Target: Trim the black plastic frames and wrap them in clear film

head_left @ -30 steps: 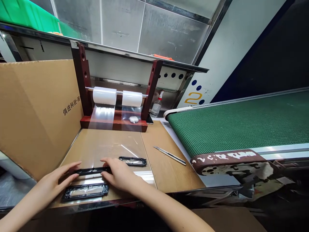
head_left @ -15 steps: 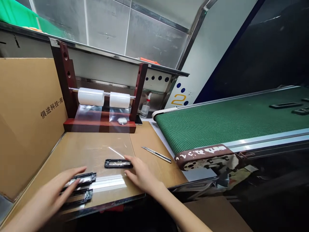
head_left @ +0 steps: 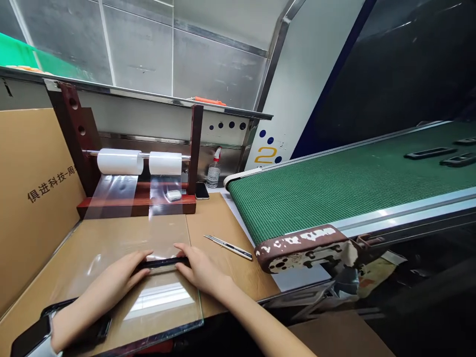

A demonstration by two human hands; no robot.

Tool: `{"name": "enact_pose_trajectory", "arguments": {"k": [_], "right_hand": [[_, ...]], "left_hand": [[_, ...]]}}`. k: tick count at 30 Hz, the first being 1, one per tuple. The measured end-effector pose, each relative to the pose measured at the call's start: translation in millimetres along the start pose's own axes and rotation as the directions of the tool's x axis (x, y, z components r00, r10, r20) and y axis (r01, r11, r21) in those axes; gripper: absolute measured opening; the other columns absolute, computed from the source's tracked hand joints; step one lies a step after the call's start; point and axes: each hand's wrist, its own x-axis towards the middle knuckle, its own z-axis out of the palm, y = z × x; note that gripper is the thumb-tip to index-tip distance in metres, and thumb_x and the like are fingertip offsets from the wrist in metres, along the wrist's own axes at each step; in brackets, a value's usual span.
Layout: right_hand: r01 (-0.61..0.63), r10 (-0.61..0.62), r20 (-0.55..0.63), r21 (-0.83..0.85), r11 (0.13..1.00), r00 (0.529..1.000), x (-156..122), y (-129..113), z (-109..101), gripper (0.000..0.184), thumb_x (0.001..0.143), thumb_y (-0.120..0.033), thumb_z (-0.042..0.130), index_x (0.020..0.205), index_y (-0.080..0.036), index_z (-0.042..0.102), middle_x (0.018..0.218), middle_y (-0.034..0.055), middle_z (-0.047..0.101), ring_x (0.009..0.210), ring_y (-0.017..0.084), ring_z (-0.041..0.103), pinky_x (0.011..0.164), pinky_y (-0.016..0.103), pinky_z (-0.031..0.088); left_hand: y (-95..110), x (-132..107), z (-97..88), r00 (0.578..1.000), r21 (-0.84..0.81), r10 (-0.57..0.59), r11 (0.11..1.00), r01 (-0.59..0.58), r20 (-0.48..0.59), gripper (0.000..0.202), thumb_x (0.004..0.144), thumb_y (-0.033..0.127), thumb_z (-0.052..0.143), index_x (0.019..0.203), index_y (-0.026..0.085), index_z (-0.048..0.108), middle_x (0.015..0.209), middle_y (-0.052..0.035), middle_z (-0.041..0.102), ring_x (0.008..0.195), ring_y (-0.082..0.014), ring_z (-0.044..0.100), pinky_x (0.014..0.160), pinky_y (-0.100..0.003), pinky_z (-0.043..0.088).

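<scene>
Lower left of the frame, hidden parts: black frame parts [head_left: 80, 329] lie mostly under the left forearm, cut off and hard to make out; a dark watch face [head_left: 29, 337] sits at the wrist by the frame edge.
Centre, held thing: a narrow black plastic frame [head_left: 163, 262] lies flat on the glass sheet [head_left: 163, 302], its two ends covered by fingers, only the middle strip showing.
Left hand [head_left: 119, 275]: palm down, fingers stretched toward the frame's left end and touching it; not closed round it.
Right hand [head_left: 199, 267]: palm down, thumb and forefinger pressed at the frame's right end; whether they pinch it I cannot tell.
Film: two white film rolls [head_left: 141, 162] on a steel rod in a dark red wooden stand [head_left: 136, 203]; clear, shiny film runs down onto the glass sheet.
Work table [head_left: 226, 223]: brown, smooth, with a slim metal utility knife [head_left: 227, 247] just right of the hands.
Right half: green ribbed conveyor belt [head_left: 334, 188], more black parts [head_left: 441, 153] on it, small and far.
Left edge: plain cardboard box wall [head_left: 33, 198] with printed characters.
</scene>
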Motion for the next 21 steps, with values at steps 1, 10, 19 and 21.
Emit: {"name": "enact_pose_trajectory", "arguments": {"k": [1, 10, 19, 21], "right_hand": [[0.003, -0.003, 0.001, 0.016, 1.000, 1.000, 0.6, 0.6, -1.1, 0.048, 0.089, -0.017, 0.058, 0.136, -0.019, 0.046, 0.113, 0.0091, 0.068, 0.107, 0.022, 0.063, 0.094, 0.038, 0.050], [0.021, -0.025, 0.035, 0.103, 0.994, 0.999, -28.4, -11.1, -3.0, 0.047, 0.088, -0.019, 0.062, 0.134, -0.015, 0.051, 0.109, 0.0101, 0.070, 0.106, 0.024, 0.063, 0.094, 0.037, 0.051], [0.088, -0.089, 0.020, 0.045, 0.995, 0.996, -70.3, -27.2, 2.8, 0.045, 0.089, -0.021, 0.059, 0.133, -0.017, 0.051, 0.111, 0.0095, 0.069, 0.103, 0.023, 0.063, 0.094, 0.034, 0.050], [0.122, -0.122, 0.017, 0.006, 0.992, 0.992, -76.8, -28.9, 5.7, 0.044, 0.089, -0.022, 0.058, 0.132, -0.015, 0.052, 0.112, 0.0114, 0.068, 0.104, 0.024, 0.063, 0.093, 0.034, 0.051]], "left_hand": [[0.6, 0.5, -0.4, 1.000, -0.009, -0.011, 1.000, 0.011, -0.003, 0.047, 0.087, 0.047, 0.044, 0.122, 0.019, 0.061, 0.119, -0.0107, 0.070, 0.109, -0.0273, 0.066, 0.095, -0.042, 0.052], [11.3, -30.4, 2.6, 0.998, -0.076, -0.056, 0.995, 0.058, 0.031, 0.051, 0.084, 0.051, 0.046, 0.123, 0.022, 0.062, 0.097, -0.0046, 0.074, 0.088, -0.0219, 0.070, 0.080, -0.030, 0.056], [11.0, -70.1, 20.7, 0.993, -0.092, 0.049, 0.994, -0.059, -0.106, 0.042, 0.079, 0.058, 0.060, 0.113, 0.035, 0.069, 0.096, 0.0031, 0.077, 0.083, -0.0195, 0.073, 0.075, -0.021, 0.058], [3.2, -78.9, 28.2, 0.977, -0.059, 0.102, 0.992, -0.115, -0.186, 0.039, 0.081, 0.056, 0.061, 0.117, 0.041, 0.065, 0.104, 0.0053, 0.076, 0.090, -0.0191, 0.072, 0.081, -0.022, 0.057]]}}
